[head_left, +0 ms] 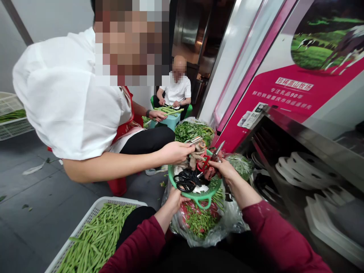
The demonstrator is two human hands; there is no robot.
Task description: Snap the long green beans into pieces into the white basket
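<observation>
My left hand (pixel 174 199) is closed on the lower left rim of a green colander (pixel 202 198). Inside the colander lie a coiled black cable (pixel 186 181), cloths and other small items. Over its right side, my right hand (pixel 223 168) is closed round red-handled scissors (pixel 203 163), whose blades point up and to the right. A co-worker's hand (pixel 178 151) holds a metal peeler (pixel 195 140) above the colander's far left edge. Below the colander, cut green pieces (pixel 200 223) lie in a clear plastic bag (pixel 182 233).
A white basket (pixel 76 231) of green beans stands at the lower left. Leafy greens (pixel 193 131) lie beyond the colander. A seated person (pixel 178 89) handles long beans farther back. Shelves with white dishes (pixel 305 170) stand at the right.
</observation>
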